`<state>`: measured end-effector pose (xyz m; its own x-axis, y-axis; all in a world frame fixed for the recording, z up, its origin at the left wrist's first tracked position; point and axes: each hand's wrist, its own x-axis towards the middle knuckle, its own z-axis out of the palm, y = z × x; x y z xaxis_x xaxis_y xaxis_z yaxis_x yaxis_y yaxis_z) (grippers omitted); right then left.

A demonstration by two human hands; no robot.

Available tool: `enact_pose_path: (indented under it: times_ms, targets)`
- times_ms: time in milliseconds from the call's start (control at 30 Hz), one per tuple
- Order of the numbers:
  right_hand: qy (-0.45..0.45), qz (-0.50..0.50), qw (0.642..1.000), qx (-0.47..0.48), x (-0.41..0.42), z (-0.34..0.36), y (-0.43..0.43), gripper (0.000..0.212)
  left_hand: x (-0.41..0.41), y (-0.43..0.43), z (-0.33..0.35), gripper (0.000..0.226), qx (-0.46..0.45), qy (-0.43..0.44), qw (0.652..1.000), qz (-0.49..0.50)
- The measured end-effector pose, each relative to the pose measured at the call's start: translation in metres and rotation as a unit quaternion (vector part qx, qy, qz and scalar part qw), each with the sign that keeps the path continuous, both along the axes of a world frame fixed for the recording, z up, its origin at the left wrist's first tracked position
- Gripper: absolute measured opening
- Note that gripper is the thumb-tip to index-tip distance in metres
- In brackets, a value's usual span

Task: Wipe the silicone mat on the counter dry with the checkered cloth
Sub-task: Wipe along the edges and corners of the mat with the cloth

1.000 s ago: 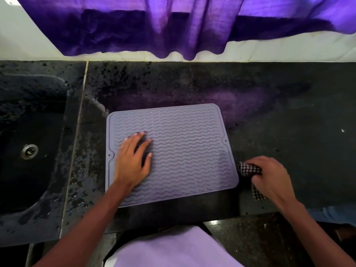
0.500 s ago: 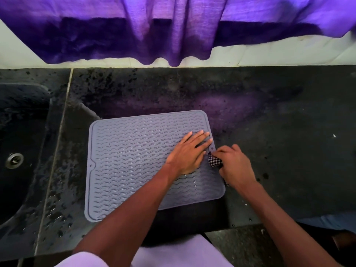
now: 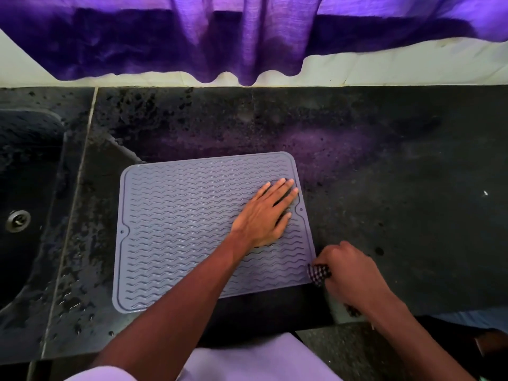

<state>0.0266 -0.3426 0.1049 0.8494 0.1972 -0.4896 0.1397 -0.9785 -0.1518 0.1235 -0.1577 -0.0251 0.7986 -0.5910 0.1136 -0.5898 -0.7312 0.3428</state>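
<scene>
Grey-lilac silicone mat w/ wavy ridges [image 3: 178,229] is laid flat on the dark speckled stone counter [image 3: 398,202], near the black sink [image 3: 30,166] at its left. Water spots are seen on the counter betw. sink & mat. The L hand [image 3: 261,218] is pressed palm-down on the mat's right part, fingers straight & slightly spread, tips close to the right rim; nothing is held by it. The R hand [image 3: 351,276] is curled round the bunched black-and-white checkered cloth [image 3: 319,273], w/ only a small wad shown past the fingers. The cloth is set against the mat's right edge near the front-right corner, touching the rim. A round metal drain [image 3: 18,220] is seen in the sink, & a purple curtain [image 3: 192,37] is hung over the pale wall behind the counter
</scene>
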Motion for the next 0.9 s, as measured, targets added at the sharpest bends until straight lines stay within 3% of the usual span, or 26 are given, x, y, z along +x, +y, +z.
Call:
enact_pose_path:
  times_ms: [133,200,400,633,733,800,900]
  targets:
    - [-0.109,-0.041,0.993,0.03,0.041,-0.006,0.007,0.033,0.0,0.0,0.001,0.065,0.024,0.006,0.999,0.032]
    - [-0.12,-0.029,0.992,0.018,0.055,-0.015,0.012,0.035,0.0,0.0,0.0,0.065,0.025,0.008,0.999,0.03]
    - [-0.096,-0.031,0.995,-0.01,0.039,-0.025,0.01,0.041,0.001,0.001,0.0,0.066,0.028,0.01,0.999,0.035]
    - [0.034,-0.061,0.998,-0.005,-0.02,-0.019,-0.002,0.041,0.0,0.001,0.0,0.066,0.012,-0.001,0.999,0.037]
    - [0.092,-0.091,0.991,0.041,-0.003,-0.011,-0.009,0.049,0.001,0.0,0.002,0.063,-0.062,0.005,0.997,0.052]
    - [0.084,-0.115,0.987,0.068,0.022,-0.006,-0.011,0.044,0.004,0.002,0.004,0.058,-0.132,-0.015,0.988,0.079]
    - [-0.001,-0.148,0.984,0.099,0.075,-0.004,-0.007,0.042,0.021,0.008,0.008,0.054,-0.112,-0.052,0.986,0.111]
